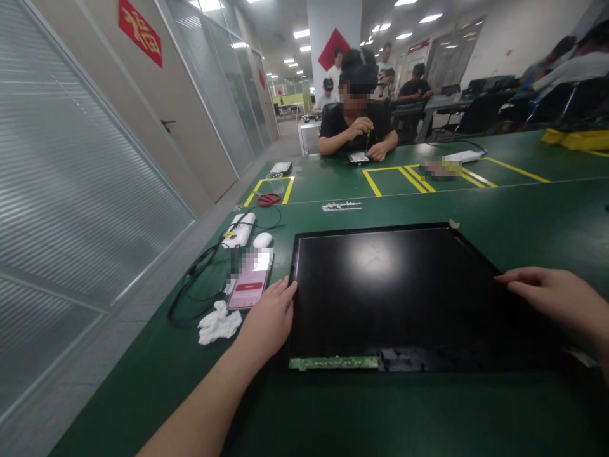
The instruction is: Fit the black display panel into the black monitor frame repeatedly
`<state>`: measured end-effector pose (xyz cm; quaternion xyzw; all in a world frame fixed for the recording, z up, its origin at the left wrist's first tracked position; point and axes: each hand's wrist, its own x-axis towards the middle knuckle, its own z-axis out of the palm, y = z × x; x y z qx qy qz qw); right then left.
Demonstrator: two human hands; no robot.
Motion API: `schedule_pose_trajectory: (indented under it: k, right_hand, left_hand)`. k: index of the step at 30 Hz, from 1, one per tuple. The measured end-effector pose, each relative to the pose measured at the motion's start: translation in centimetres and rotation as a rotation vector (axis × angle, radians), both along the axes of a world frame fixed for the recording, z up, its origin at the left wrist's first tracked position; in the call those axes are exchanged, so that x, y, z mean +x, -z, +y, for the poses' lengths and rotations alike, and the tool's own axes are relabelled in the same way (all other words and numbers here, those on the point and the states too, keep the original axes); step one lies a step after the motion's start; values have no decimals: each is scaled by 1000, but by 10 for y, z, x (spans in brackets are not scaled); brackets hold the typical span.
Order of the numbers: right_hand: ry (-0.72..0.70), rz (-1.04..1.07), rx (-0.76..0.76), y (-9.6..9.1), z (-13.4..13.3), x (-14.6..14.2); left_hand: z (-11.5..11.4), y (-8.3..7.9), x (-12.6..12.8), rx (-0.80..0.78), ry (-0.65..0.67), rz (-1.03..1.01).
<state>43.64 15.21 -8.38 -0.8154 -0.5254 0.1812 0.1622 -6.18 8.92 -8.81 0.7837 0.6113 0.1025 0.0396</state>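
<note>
A large black LCD screen panel lies face up on the table in front of me. Along its near edge runs a narrow green circuit board. My left hand is closed on the panel's left edge, its fingertips on the rim and the thumb hidden. At the opposite side, my right hand pinches the right edge, with fingers and thumb close together. A small pale tab sticks out at the far right corner.
On the left of the green table are a phone, crumpled tissue, a white mouse-shaped object, black cables and red-handled scissors. Small strips lie beyond the panel. Across the table, a person works with a screwdriver.
</note>
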Motion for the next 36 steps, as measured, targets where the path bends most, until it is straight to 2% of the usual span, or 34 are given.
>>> schedule_pose_trajectory:
  k: [6, 11, 21, 28, 32, 36]
  right_hand:
    - [-27, -75, 11, 1, -2, 0]
    - [21, -44, -25, 4, 0, 0]
    - [-60, -71, 54, 17, 7, 13]
    - [-58, -50, 46, 16, 6, 10]
    - [-70, -68, 61, 13, 4, 6]
    - [-54, -67, 31, 9, 3, 4]
  left_hand:
    - [1, 0, 1, 20, -3, -5]
    - [2, -3, 2, -24, -8, 27]
    - [3, -1, 4, -24, -25, 7]
    - [2, -3, 5, -41, -32, 12]
    - [4, 2, 2, -34, -44, -69]
    - [5, 4, 0, -37, -130, -291]
